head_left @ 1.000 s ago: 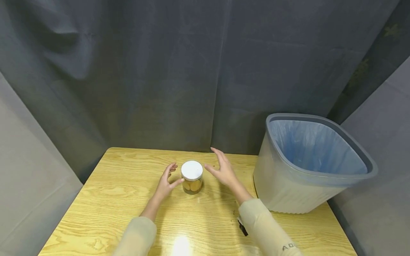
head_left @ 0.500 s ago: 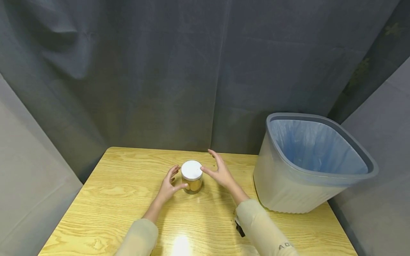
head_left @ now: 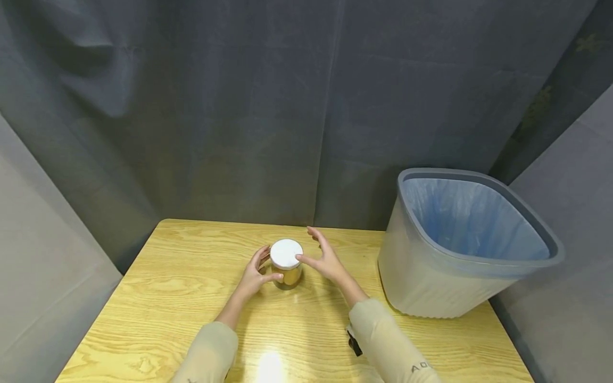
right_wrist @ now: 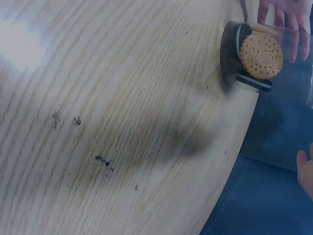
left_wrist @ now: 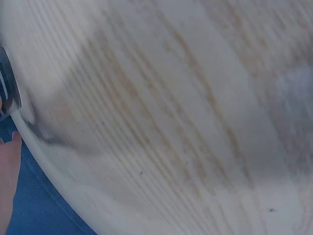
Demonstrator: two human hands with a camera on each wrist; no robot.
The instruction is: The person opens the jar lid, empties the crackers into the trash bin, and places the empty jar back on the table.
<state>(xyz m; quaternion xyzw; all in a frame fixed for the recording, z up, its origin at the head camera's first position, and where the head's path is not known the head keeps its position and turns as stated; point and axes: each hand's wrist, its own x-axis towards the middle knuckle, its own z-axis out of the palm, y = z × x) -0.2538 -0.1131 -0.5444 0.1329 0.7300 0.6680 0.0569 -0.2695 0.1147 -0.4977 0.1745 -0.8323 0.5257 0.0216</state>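
Observation:
A clear jar (head_left: 289, 277) with a white lid (head_left: 286, 252) stands upright on the wooden table. Through its wall in the right wrist view show a round tan biscuit (right_wrist: 261, 55) and dark sandwich cookies (right_wrist: 254, 81). My left hand (head_left: 254, 276) curves round the jar's left side, thumb across the front and fingers behind. On the other side my right hand (head_left: 328, 261) is spread, thumb tip at the lid's right edge and fingers raised beyond it. Only a slice of the jar (left_wrist: 9, 85) enters the left wrist view.
A large pale bin (head_left: 431, 282) with a grey rim and blue liner stands at the table's right. Dark crumbs (right_wrist: 102, 160) dot the table (head_left: 167, 298). A grey curtain (head_left: 239, 117) hangs behind; a small black item (head_left: 354, 343) shows by the right sleeve.
My left hand has moved right and closed in round the jar. My right hand has come left and lower, bringing its thumb over the lid's edge. The jar stays in place.

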